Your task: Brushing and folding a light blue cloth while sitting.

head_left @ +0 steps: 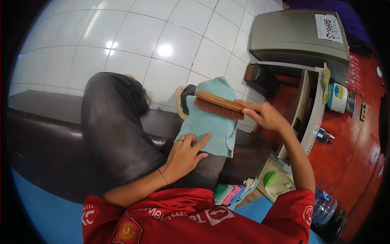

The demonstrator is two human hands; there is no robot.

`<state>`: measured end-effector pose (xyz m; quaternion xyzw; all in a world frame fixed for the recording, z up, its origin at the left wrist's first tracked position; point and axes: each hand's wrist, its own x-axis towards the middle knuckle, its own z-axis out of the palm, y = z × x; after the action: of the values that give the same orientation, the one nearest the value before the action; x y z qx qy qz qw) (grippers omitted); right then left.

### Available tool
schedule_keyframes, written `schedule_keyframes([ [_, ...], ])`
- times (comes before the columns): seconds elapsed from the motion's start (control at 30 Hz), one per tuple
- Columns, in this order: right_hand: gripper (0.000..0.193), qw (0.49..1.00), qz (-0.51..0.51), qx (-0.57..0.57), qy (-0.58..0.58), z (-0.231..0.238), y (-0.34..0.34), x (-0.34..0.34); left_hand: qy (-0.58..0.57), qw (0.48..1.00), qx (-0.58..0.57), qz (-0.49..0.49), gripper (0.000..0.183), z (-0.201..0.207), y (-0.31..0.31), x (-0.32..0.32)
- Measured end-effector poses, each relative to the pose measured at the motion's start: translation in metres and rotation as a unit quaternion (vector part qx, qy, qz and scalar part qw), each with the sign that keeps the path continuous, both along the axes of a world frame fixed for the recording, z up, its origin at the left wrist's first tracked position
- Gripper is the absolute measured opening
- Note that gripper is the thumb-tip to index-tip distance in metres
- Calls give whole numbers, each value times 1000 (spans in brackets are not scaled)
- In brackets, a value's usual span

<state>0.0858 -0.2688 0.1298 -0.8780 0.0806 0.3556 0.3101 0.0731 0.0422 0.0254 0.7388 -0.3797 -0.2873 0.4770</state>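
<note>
A light teal cloth lies spread over my right knee and thigh. My left hand rests on the near left edge of the cloth, its index finger and thumb apart and nothing gripped. In my right hand is a wooden-handled brush, held by its right end. The brush lies across the far part of the cloth with its brown bristles facing down and toward me. Whether the bristles touch the fabric, I cannot tell.
I sit on a dark brown bench above a white tiled floor. Several folded cloths and a pale basin with a green item are near my right elbow. Further right stand a grey cabinet, a shelf, and a large clear bottle.
</note>
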Motion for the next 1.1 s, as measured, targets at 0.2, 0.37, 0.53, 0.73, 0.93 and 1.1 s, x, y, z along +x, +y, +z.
schedule_keyframes([
  [0.2,44,967,-237,82,49,-55,-19,-42,36,999,-6,-15,60,1,-3,10],
  [0.37,49,941,-256,-71,209,-83,-62,-52,35,999,-7,-20,58,-3,-2,7],
  [0.53,41,907,-28,-396,142,-83,-76,-76,35,999,-3,-32,59,-1,3,9],
  [0.73,39,849,-512,64,-114,-81,-3,-70,23,999,8,-28,59,2,4,12],
  [0.93,44,943,-310,-107,62,-169,-23,-172,32,999,-15,-34,59,-3,-2,11],
  [1.1,44,927,-334,-160,-63,-125,-8,-157,47,998,8,-36,59,0,2,10],
])
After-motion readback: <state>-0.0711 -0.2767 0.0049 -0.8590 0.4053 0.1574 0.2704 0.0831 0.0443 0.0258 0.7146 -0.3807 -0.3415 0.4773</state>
